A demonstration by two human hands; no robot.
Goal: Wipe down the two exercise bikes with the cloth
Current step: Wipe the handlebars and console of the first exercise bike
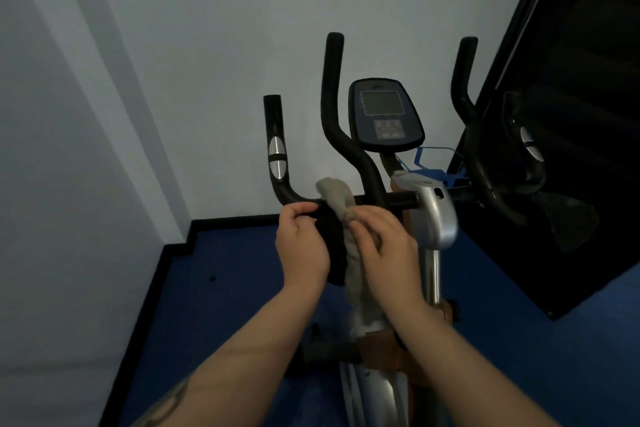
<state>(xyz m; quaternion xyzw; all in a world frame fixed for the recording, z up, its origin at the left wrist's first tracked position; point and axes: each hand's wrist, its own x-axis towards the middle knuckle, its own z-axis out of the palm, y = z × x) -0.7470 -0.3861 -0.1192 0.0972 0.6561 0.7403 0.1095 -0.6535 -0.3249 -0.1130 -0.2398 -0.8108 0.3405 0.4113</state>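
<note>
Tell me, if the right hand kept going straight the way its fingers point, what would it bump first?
Probably the grey cloth draped over the black handlebar; the right hand already pinches it, with the bar just behind. Depth is unclear.

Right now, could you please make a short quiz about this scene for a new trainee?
1. True or false: the cloth lies draped over the horizontal handlebar.
2. Which hand grips the cloth below the bar? A) left hand B) right hand
3. Fill in: the console stands between two upright black ____.

Key
1. True; its grey end hangs down toward the frame.
2. B; the left hand pinches the black part beside the cloth instead.
3. Handles: left handle, right handle.
</note>
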